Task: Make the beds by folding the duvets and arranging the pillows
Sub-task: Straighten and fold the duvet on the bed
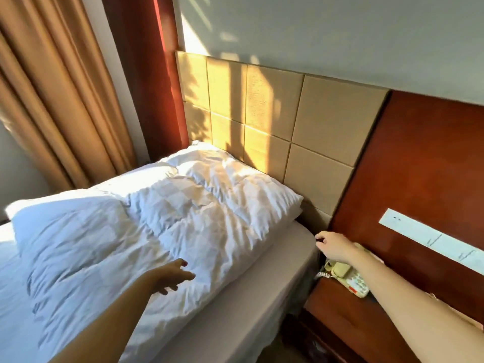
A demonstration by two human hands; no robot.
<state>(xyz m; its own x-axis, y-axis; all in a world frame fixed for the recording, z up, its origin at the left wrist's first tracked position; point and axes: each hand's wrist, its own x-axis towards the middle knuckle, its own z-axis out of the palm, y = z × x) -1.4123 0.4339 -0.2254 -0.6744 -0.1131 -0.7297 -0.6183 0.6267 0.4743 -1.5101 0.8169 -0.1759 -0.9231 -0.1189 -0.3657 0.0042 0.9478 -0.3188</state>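
**Above the rumpled bed, both hands reach out holding nothing**

Low in the centre of the frame, the left hand (174,276) hovers over the white duvet (99,258) with its fingers spread and relaxed, gripping nothing. Whether the fingertips brush the cloth cannot be told. At the right of the frame the right hand (331,247) stretches toward the near corner of the mattress (248,297), just beside the foot of the headboard (314,121). Its fingers are loosely curled and nothing shows in them; whether they touch the mattress edge cannot be told.

The duvet lies crumpled and unfolded across the bed, from the lower left of the frame up to the middle, with one bulky fold raised at the left edge. Beyond it, at the head of the bed, a white pillow (235,182) lies flat against the headboard. A quilted white piece (167,203) sits just in front of the pillow; it could be a second pillow or part of the duvet. Along the near side the mattress shows bare in a beige sheet.

Under the right forearm a cream telephone (348,280) rests on a reddish wooden nightstand (340,323). A wooden panel (432,158) with a white strip (419,234) fills the right of the frame. Tan curtains (52,100) hang at the upper left, and sunlight falls across the headboard and bedding.
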